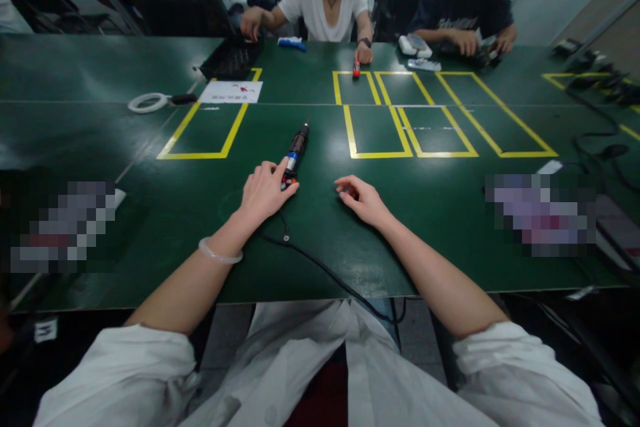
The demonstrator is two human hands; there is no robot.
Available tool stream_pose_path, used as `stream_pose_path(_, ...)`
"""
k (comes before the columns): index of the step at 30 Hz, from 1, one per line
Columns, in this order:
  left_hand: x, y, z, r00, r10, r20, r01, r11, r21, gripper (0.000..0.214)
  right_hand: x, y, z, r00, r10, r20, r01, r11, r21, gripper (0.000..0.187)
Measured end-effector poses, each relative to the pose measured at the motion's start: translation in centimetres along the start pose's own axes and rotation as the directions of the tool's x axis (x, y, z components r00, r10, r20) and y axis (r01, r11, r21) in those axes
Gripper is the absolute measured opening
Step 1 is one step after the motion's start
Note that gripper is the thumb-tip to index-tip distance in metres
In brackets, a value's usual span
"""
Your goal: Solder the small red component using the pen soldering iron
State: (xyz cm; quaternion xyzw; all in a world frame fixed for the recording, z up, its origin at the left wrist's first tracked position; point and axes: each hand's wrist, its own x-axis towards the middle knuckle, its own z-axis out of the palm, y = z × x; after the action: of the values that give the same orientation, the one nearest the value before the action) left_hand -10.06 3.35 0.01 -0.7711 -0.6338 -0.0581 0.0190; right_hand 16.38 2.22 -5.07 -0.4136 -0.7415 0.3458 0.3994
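A black electric screwdriver (pixel 299 141) with a blue-and-silver band lies on the green table, its tip pointing away from me. My left hand (pixel 265 190) is closed over its rear end, the thumb on the near side; small red and orange parts show by the thumb. From that end a black cable (pixel 320 264) runs across the table and over the front edge. My right hand (pixel 364 199) rests on the table to the right of the screwdriver, with fingers loosely bent and apart and nothing in them.
Yellow tape outlines (pixel 379 155) mark the table. A printed sheet (pixel 231 92), black tray (pixel 233 59) and white cable coil (pixel 149 103) are at the left. Opposite, one person's hand (pixel 364 53) touches a red object (pixel 357 69); another person sits at the right. Blurred-out items flank me.
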Motion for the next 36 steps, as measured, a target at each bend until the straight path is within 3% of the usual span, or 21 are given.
stream_pose_path(5,0.7,-6.6,-0.1,0.987,-0.162,0.013,0.162,0.987,-0.002,0.076,0.0,0.1,0.1,1.0,-0.016,0.004,0.016,1.0,-0.025,0.026)
stream_pose_path(10,0.9,-12.7,-0.6,0.936,-0.347,0.057,0.346,0.938,0.019,0.078,0.0,0.1,0.1,1.0,-0.017,0.011,0.017,0.999,-0.041,0.026)
stream_pose_path(17,0.3,-17.9,-1.1,0.858,-0.513,-0.004,0.513,0.857,0.044,0.063,0.0,0.0,0.1,1.0,-0.008,0.018,0.009,0.998,-0.065,0.022)
stream_pose_path(21,0.0,-18.7,-0.9,0.827,-0.562,-0.026,0.562,0.826,0.035,0.063,0.0,0.0,0.1,1.0,-0.011,0.018,0.013,0.997,-0.072,0.021)
stream_pose_path(27,-0.1,-17.6,-0.4,0.836,-0.514,-0.193,0.524,0.852,0.004,0.056,-0.1,-0.2,0.0,1.0,-0.017,0.025,0.019,0.996,-0.089,0.02)
stream_pose_path(32,0.1,-17.6,-0.4,0.836,-0.525,-0.164,0.531,0.848,-0.007,0.042,0.0,-0.2,-0.1,0.999,-0.016,0.031,0.019,0.995,-0.095,0.02)
stream_pose_path(36,0.0,-17.2,-0.6,0.798,-0.568,-0.201,0.577,0.817,-0.015,0.043,0.0,-0.2,0.0,0.999,-0.018,0.034,0.021,0.995,-0.102,0.02)
